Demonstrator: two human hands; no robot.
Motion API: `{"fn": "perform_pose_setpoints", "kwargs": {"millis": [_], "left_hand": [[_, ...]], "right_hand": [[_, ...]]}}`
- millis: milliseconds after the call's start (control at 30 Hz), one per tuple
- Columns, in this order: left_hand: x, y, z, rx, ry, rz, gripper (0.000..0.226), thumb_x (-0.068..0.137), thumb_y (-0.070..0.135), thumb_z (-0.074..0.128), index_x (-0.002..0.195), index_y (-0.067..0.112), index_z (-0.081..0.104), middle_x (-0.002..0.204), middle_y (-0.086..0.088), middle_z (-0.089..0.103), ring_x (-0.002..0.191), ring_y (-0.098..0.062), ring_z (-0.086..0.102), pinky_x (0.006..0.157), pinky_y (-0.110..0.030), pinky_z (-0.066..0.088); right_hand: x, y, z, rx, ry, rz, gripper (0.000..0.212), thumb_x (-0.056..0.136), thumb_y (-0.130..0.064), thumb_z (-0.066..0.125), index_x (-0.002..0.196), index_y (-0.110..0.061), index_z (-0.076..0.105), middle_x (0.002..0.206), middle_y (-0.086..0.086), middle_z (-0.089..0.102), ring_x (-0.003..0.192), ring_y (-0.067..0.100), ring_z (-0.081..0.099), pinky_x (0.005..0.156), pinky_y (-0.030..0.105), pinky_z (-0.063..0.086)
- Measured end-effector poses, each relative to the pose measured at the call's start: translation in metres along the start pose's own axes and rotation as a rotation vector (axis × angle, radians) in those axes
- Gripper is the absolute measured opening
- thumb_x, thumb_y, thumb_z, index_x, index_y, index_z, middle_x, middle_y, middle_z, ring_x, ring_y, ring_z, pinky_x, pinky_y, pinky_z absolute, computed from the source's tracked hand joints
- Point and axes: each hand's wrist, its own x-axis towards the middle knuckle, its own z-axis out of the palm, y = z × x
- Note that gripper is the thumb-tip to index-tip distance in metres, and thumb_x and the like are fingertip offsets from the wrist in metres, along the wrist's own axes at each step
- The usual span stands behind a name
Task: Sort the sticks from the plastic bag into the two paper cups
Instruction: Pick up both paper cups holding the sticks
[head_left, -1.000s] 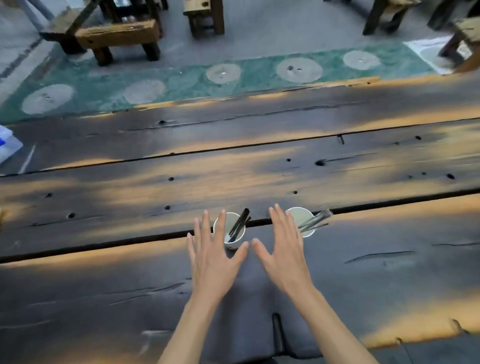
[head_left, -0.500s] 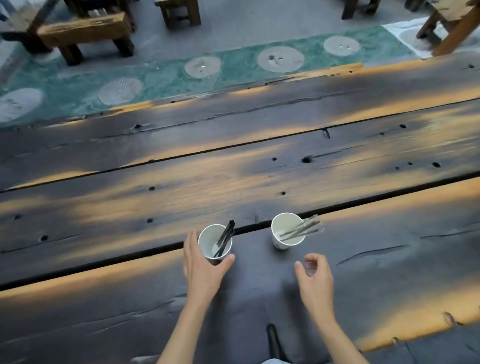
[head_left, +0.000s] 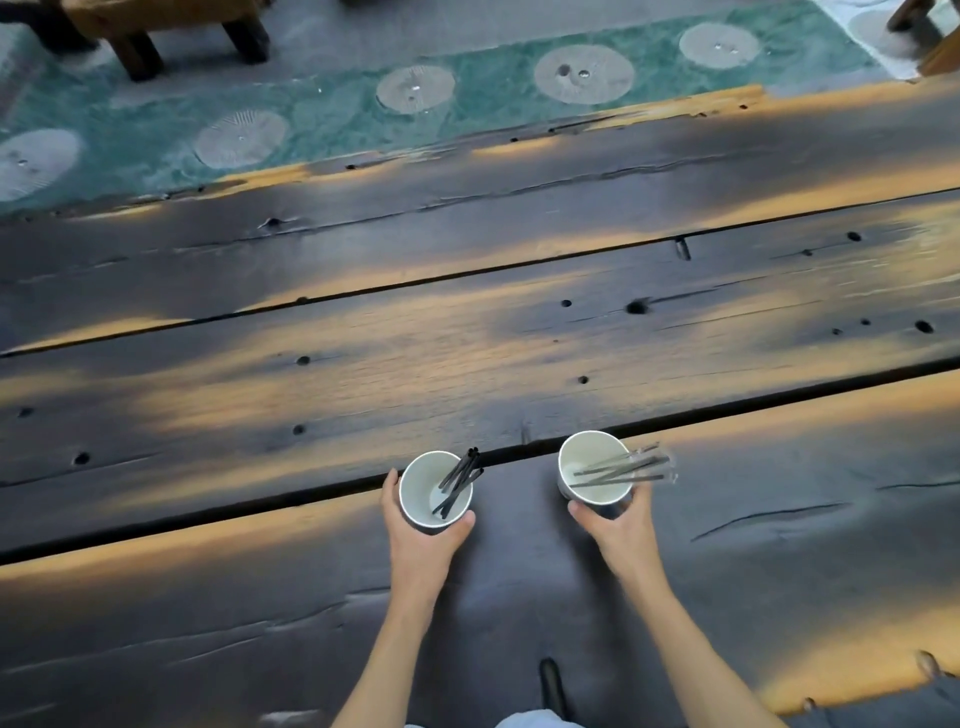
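Note:
Two white paper cups stand near the front of the dark wooden table (head_left: 467, 353). The left cup (head_left: 423, 488) holds several bare black sticks (head_left: 460, 480) leaning to its right rim. The right cup (head_left: 584, 462) holds several sticks in clear wrappers (head_left: 623, 470) that poke out to the right. My left hand (head_left: 421, 535) wraps around the left cup from the near side. My right hand (head_left: 615, 525) grips the right cup from below its near side. No plastic bag is visible.
A long dark gap (head_left: 727, 415) between the planks runs just behind the cups. Beyond the table's far edge lies a green patterned floor strip (head_left: 322, 109) and a wooden bench (head_left: 156, 26) at the top left.
Both hands went from hovering flat above the cups to gripping them: the left closed on the left cup first, then the right closed on the right cup. The camera tilted.

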Motion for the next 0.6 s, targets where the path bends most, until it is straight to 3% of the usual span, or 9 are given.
{"fn": "perform_pose_setpoints", "kwargs": {"millis": [267, 400, 600], "left_hand": [[0.008, -0.001, 0.004, -0.039, -0.02, 0.06, 0.081, 0.066, 0.0, 0.086, 0.129, 0.029, 0.045, 0.125, 0.012, 0.058, 0.108, 0.006, 0.057, 0.087, -0.004, 0.042], [0.009, 0.004, 0.006, -0.056, -0.012, 0.044, 0.078, 0.068, 0.001, 0.085, 0.122, 0.039, 0.045, 0.121, 0.017, 0.058, 0.105, 0.008, 0.057, 0.088, -0.01, 0.043], [0.029, 0.019, 0.011, -0.064, 0.015, 0.044, 0.078, 0.067, 0.006, 0.087, 0.128, 0.027, 0.044, 0.125, 0.009, 0.059, 0.11, 0.0, 0.058, 0.095, -0.023, 0.046]], "right_hand": [[0.018, -0.004, 0.005, 0.033, -0.085, -0.039, 0.063, 0.067, -0.021, 0.083, 0.124, -0.021, 0.058, 0.118, 0.0, 0.07, 0.112, 0.016, 0.064, 0.106, 0.045, 0.047], [0.023, -0.006, 0.009, 0.038, -0.091, -0.045, 0.057, 0.067, -0.018, 0.082, 0.119, -0.018, 0.06, 0.114, 0.002, 0.071, 0.108, 0.016, 0.066, 0.104, 0.045, 0.048], [0.038, -0.027, 0.021, 0.03, -0.091, -0.117, 0.053, 0.07, -0.013, 0.082, 0.119, -0.015, 0.061, 0.112, 0.004, 0.072, 0.106, 0.016, 0.067, 0.1, 0.04, 0.051]]}}
